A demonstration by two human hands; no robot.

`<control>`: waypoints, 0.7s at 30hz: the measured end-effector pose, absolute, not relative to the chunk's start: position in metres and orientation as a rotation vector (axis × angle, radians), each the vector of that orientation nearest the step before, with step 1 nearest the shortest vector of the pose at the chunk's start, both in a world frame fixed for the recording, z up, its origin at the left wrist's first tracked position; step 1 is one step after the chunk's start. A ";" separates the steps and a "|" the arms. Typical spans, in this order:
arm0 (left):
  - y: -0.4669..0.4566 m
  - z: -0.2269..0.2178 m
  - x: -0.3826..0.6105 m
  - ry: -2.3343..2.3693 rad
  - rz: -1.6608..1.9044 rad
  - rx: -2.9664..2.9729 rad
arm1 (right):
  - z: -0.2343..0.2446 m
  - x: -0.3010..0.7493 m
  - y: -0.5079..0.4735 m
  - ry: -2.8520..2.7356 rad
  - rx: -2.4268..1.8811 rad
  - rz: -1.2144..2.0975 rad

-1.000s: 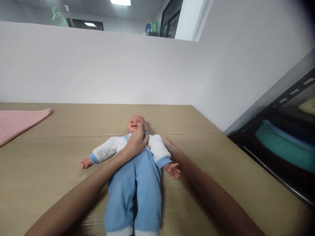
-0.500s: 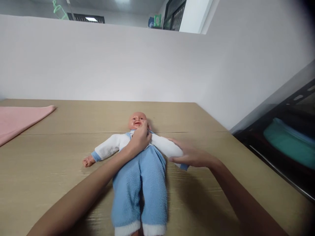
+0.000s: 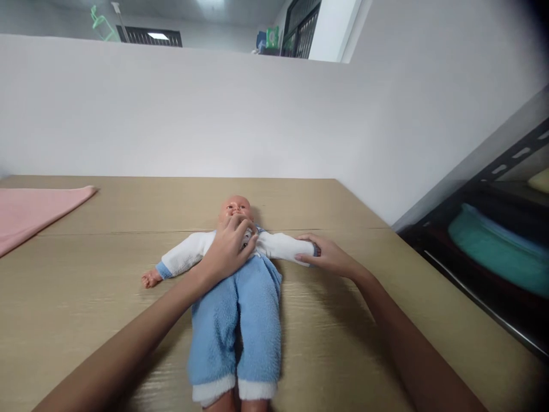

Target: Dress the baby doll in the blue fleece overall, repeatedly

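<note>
doll (image 3: 234,292) flat on table (image 3: 86,297) — left hand (image 3: 227,252) pinching its collar (image 3: 256,232), right hand (image 3: 330,258) clasping its sleeve (image 3: 285,245).

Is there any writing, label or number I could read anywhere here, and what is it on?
No text is readable.
The green packet on the far ledge is too blurred.
The doll has its chest covered by the left hand; the sleeve in the right hand is plain.

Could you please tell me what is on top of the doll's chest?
The left hand lies on the doll, up at its collar; the chest fabric beneath it is hidden.
</note>
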State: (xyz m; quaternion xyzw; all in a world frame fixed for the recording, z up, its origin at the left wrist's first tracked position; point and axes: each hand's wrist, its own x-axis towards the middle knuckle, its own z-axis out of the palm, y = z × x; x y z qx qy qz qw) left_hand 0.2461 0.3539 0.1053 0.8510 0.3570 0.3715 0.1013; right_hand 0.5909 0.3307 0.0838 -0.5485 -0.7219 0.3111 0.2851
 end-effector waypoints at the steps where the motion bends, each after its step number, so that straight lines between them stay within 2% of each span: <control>1: 0.345 0.105 0.236 1.071 1.108 2.505 | 0.084 0.588 0.330 -1.956 -1.475 0.778; 5: 0.315 0.087 0.191 1.228 1.209 2.317 | 0.094 0.558 0.315 -2.101 -1.395 0.324; 7: 0.304 0.070 0.172 1.331 1.232 2.146 | 0.100 0.535 0.300 -2.166 -1.274 0.254; 11: 0.293 0.046 0.149 1.410 1.131 1.866 | 0.092 0.493 0.279 -2.157 -1.200 0.487; 18: 0.297 0.037 0.140 1.274 1.043 1.581 | 0.046 0.475 0.300 -1.503 -1.101 1.173; 21: 0.303 0.029 0.137 1.297 1.109 1.452 | 0.041 0.471 0.305 -1.289 -1.011 1.305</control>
